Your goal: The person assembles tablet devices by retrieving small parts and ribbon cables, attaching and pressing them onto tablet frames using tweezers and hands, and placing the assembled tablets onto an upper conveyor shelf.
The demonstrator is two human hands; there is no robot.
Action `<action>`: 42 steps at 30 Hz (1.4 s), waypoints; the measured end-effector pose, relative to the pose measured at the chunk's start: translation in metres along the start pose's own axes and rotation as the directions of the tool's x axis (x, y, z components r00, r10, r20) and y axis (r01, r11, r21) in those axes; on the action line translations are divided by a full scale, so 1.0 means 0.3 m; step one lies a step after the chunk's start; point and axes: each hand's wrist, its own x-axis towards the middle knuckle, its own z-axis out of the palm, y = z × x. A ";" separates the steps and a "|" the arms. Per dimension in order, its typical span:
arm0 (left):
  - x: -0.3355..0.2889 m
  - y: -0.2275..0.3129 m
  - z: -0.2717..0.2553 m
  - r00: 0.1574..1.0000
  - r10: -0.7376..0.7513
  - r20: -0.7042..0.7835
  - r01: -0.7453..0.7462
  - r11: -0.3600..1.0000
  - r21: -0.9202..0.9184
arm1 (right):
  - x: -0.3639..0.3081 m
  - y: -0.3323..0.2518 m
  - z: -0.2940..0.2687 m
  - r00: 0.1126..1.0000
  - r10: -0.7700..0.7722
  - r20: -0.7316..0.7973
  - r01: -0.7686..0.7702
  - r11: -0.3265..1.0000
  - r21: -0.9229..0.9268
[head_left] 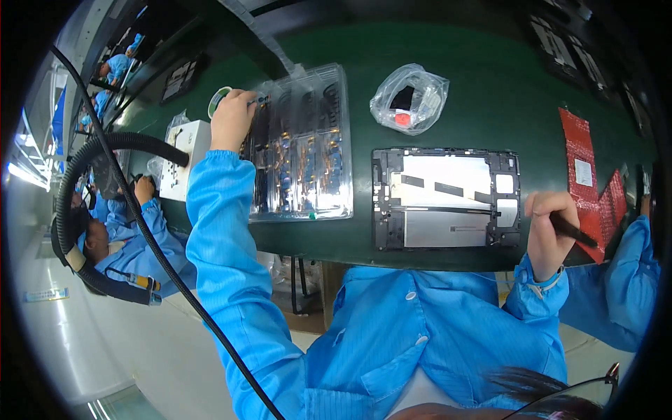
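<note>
My left hand (233, 119) reaches to the far left corner of a clear plastic tray (346, 189), its fingertips pinched together. Whatever may be between them is too small to make out. Beside that hand shows a green-rimmed tape roll (219, 100). Rows of small circuit parts with orange and blue bits (308, 168) fill the tray's compartments. To its right, an opened tablet body (379, 210) lies flat, with silver battery panels (448, 227) inside a black frame. My right hand (549, 227), at the tablet's right edge, is closed around a slim dark tool (572, 230) of unclear kind.
A clear plastic bag (409, 98) with black and red items lies beyond the tablet. Red bubble wrap (579, 150) sits at the right. A white box (186, 161) and a black ribbed hose (105, 143) stand left. Co-workers in blue (150, 241) sit on both sides.
</note>
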 end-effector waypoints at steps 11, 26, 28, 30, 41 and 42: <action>-0.023 0.040 -0.127 0.976 -0.016 -0.219 0.017 1.000 0.004 | -0.061 0.006 0.012 0.988 0.146 0.044 -0.147 0.989 0.028; -0.376 0.905 -0.239 0.838 0.368 -0.404 -0.466 0.867 -0.178 | -0.028 0.021 0.207 0.814 0.500 0.295 -0.580 0.727 0.368; -0.378 0.926 -0.236 0.828 0.401 -0.392 -0.492 0.855 -0.165 | -0.030 0.028 0.188 0.797 0.541 0.269 -0.604 0.719 0.343; -0.381 0.939 -0.234 0.840 0.426 -0.337 -0.506 0.839 -0.202 | -0.032 0.037 0.175 0.758 0.607 0.238 -0.652 0.695 0.302; -0.290 0.934 -0.220 0.920 0.265 -0.290 -0.377 0.800 -0.467 | -0.040 0.023 0.159 0.960 0.228 0.161 -0.209 0.970 -0.123; -0.291 0.932 -0.220 0.922 0.245 -0.298 -0.365 0.805 -0.468 | -0.042 0.022 0.160 0.968 0.185 0.169 -0.158 0.974 -0.159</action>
